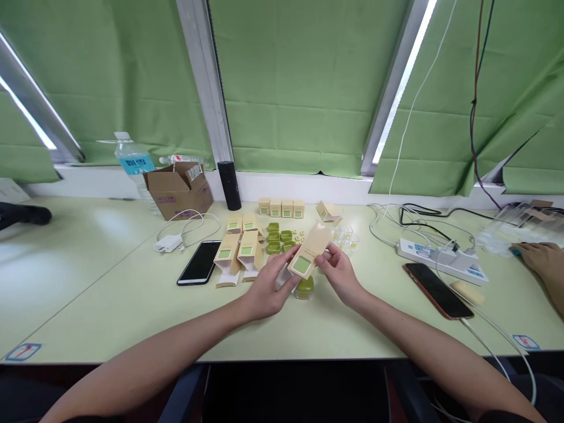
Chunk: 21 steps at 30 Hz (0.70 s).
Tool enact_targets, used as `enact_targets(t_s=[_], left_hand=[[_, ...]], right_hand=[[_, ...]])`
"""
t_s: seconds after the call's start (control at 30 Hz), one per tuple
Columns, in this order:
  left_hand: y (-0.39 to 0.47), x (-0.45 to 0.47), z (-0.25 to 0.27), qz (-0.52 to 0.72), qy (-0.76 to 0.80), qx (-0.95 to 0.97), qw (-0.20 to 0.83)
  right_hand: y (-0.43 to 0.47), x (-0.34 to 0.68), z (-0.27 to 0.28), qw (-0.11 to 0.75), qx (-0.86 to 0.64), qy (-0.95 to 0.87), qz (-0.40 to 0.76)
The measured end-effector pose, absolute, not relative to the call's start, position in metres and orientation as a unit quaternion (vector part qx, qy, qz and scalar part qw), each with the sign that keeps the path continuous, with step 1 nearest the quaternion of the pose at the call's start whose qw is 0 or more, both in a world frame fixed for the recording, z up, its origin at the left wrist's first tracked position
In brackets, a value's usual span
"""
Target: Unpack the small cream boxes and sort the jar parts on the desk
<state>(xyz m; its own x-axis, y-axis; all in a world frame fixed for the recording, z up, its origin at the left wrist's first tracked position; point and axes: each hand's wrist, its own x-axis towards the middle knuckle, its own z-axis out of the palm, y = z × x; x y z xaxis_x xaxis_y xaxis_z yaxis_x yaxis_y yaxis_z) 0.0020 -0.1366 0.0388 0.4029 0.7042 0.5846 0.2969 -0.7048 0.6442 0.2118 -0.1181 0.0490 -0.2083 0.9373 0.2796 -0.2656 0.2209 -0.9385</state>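
Between my two hands, above the table, a tan cardboard box (pixel 311 249) with a green square on its face is held at a tilt. My left hand (pixel 273 285) grips its lower left side, while my right hand (pixel 339 271) pinches the right edge. Just below it stands a small clear jar with a green lid (pixel 304 288), partly hidden by the box. Behind my left hand lie several tan boxes with open flaps (pixel 249 249). Small green lids (pixel 274 237), tiny yellowish pieces (pixel 299 235) and clear cups (pixel 346 238) sit beyond the held box.
Several closed tan boxes (pixel 281 208) line the back. Left are a phone (pixel 199 262), a charger (pixel 168 243), a brown carton (pixel 180 191) and a black cylinder (pixel 229 185). Right are a power strip (pixel 440 258), a cabled phone (pixel 437 289) and another person's hand (pixel 541 261).
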Motion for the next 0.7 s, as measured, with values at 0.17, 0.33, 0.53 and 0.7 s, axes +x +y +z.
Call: enact_targets(t_s=[0.17, 0.33, 0.53, 0.7], left_hand=[[-0.136, 0.002, 0.037, 0.464, 0.274, 0.818, 0.203], [-0.137, 0.008, 0.04, 0.481, 0.325, 0.778, 0.241], [-0.14, 0.013, 0.039, 0.474, 0.338, 0.761, 0.287], [-0.148, 0.013, 0.043, 0.443, 0.33, 0.768, 0.323]], right_hand=[[-0.114, 0.217, 0.048, 0.54, -0.331, -0.557, 0.538], [-0.113, 0.214, 0.046, 0.541, -0.323, -0.551, 0.547], [-0.117, 0.21, 0.05, 0.528, -0.317, -0.539, 0.575], [-0.119, 0.211, 0.053, 0.526, -0.338, -0.538, 0.566]])
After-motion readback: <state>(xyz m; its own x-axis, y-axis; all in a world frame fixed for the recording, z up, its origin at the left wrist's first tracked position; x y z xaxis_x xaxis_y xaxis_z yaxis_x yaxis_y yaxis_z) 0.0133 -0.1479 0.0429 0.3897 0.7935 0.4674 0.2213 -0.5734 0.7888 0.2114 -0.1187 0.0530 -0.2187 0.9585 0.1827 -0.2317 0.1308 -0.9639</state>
